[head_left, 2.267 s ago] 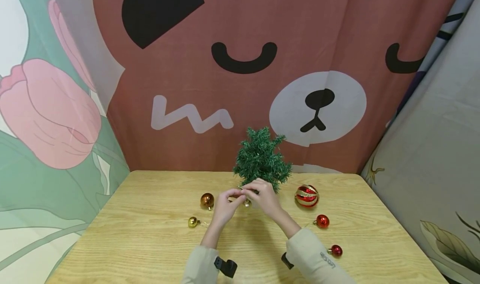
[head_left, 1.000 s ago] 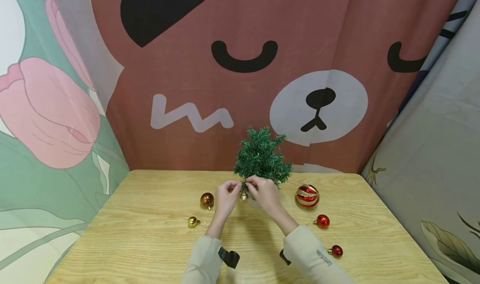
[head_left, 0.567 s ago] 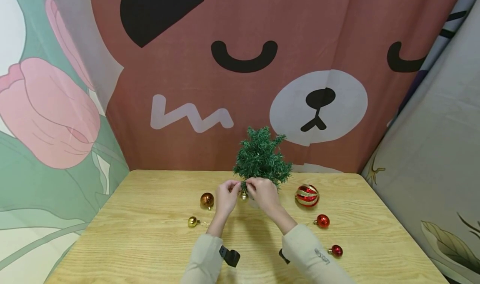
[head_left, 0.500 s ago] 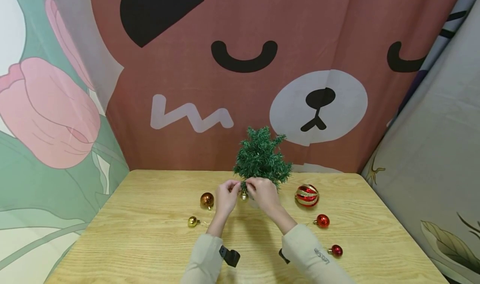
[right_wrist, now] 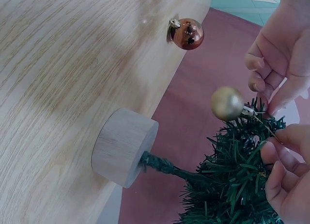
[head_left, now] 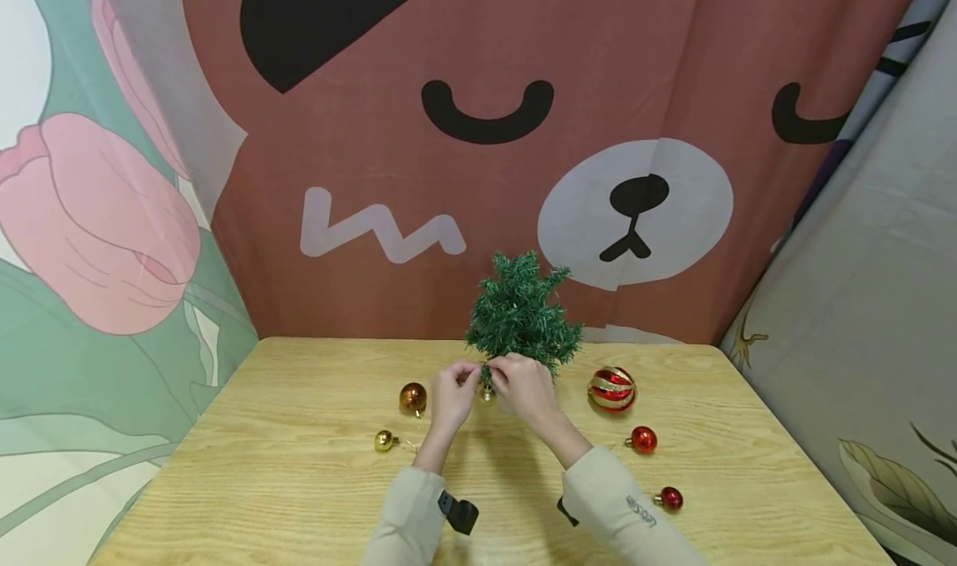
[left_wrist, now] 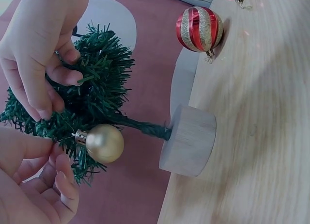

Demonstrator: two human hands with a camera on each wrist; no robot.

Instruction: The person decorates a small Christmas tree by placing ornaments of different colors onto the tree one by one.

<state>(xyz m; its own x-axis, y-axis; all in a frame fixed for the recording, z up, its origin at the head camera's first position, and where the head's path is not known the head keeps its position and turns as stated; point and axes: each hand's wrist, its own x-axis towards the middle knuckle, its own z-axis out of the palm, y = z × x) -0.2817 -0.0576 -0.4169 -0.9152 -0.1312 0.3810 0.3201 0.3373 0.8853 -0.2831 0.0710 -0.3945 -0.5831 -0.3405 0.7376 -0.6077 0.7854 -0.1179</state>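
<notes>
A small artificial Christmas tree stands at the back of the table on a round pale wooden base. Against its lower left branches hangs a matte gold bauble with a thin thread loop at its metal cap. My left hand pinches the thread between thumb and forefinger, close to a branch tip. On the other side, the fingertips of my right hand pinch another stretch of the thread, visible as a fine line in the right wrist view. The remaining fingers of both hands are loosely bent.
Left of the tree lie a copper bauble and a small shiny gold one. To the right are a large red-and-gold striped bauble and two small red baubles. A printed curtain hangs behind the table.
Compared with the oldest frame, my hands have parted slightly, and the gold bauble has shifted a little up and left beside the branch. Over the last half second they barely move.
</notes>
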